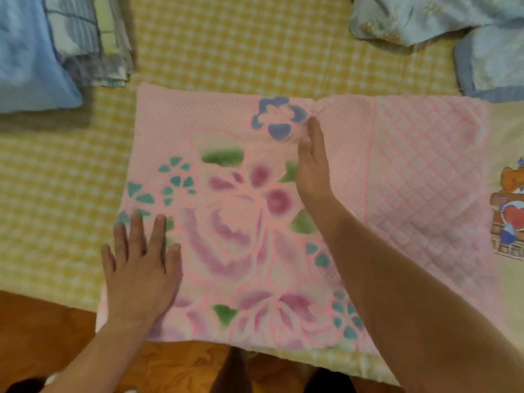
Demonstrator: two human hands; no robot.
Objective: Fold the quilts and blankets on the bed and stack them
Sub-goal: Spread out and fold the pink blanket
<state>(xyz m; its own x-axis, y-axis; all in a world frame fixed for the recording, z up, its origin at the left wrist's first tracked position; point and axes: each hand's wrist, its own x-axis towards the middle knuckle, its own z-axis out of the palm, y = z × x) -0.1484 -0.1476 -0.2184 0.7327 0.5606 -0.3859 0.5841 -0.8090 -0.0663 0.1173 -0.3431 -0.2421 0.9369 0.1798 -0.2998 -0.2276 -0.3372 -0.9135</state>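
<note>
— What is lying around the hands?

— The pink blanket (pixel 255 222) is lying folded flat on the bed (pixel 226 46), at its near edge, under both hands. The left hand (pixel 141 268) is pressing flat on its near-left corner, fingers straight and spread, its grip holding nothing. The right hand (pixel 312 165) is standing on its edge near the blanket's middle, fingers straight and together; whether the fingertips are pinching the small pucker of cloth there, I cannot tell.

— And beyond them?

— Far left of the left hand, a stack (pixel 93 43) of folded striped cloth is sitting beside a blue pillow (pixel 25 66). Far right of the right hand, a crumpled pale-blue quilt (pixel 442 24) is lying loose. A cream cloth (pixel 507 211) printed with a bear and a heart is peeking out to the right.

— Textures?

— The blanket is looking fuzzy, with raised flowers and a diamond grid; the bed sheet is showing yellow checks. No writing is readable.
</note>
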